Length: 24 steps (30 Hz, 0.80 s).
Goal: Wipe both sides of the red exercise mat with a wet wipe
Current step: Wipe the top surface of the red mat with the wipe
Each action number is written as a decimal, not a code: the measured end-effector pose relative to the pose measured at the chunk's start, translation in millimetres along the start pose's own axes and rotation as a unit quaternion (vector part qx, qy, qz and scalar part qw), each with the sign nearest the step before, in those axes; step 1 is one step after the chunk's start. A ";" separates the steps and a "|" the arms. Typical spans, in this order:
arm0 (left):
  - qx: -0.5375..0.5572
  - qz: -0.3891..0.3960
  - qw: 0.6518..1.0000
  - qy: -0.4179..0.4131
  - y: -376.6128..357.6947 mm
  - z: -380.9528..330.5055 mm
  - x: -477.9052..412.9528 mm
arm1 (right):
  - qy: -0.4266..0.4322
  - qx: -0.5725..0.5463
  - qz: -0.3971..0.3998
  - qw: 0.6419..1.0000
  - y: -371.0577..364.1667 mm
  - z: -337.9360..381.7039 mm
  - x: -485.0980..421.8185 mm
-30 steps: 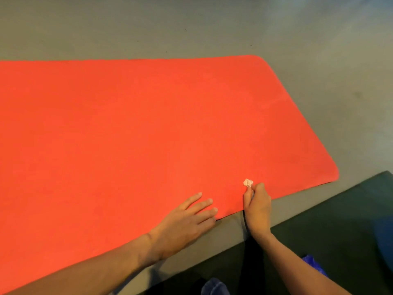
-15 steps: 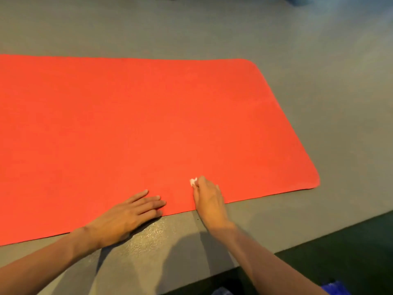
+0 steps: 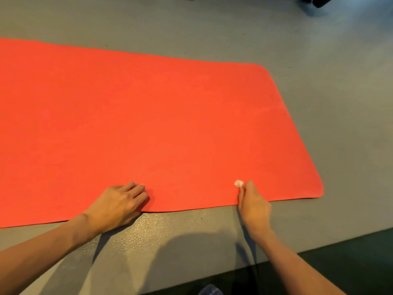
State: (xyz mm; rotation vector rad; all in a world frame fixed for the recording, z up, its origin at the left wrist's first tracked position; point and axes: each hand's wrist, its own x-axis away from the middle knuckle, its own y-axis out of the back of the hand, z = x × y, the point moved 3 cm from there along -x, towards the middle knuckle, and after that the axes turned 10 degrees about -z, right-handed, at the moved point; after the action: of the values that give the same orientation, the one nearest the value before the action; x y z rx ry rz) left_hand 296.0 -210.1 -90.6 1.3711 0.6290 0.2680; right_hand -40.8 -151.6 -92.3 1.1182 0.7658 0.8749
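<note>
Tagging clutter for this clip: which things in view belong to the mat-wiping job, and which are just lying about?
In the job: red exercise mat; wet wipe, pinched by the right hand; left hand on the mat's near edge, grip unclear.
Just there: grey floor; dark floor section, near right; dark object, top right, too cut off to identify.

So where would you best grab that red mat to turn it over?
Probably the near long edge, coming in low from the person's side. The mat is thin and lies flat on the floor, so only an edge offers a lip for fingers to slip under; the left hand sits there, while the right hand pinches the wipe.
</note>
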 end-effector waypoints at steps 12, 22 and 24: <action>0.058 -0.049 0.991 -0.110 22.5 -27.2 -30.6 | 0.081 -0.002 -0.025 0.996 -1.3 3.2 -0.6; 0.089 -0.002 0.983 -0.161 5.3 -34.8 -30.4 | 0.264 -0.027 0.114 0.957 -20.1 103.3 43.0; 0.111 -0.002 0.984 -0.140 6.4 -26.7 -30.7 | 0.396 -0.080 0.144 0.903 -23.6 129.1 64.8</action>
State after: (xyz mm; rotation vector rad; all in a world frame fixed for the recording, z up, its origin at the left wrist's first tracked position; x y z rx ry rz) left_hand 257.3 -203.0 -78.2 1.5872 0.4364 -0.0012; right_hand 105.4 -153.6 -86.2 0.7118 1.1762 1.6607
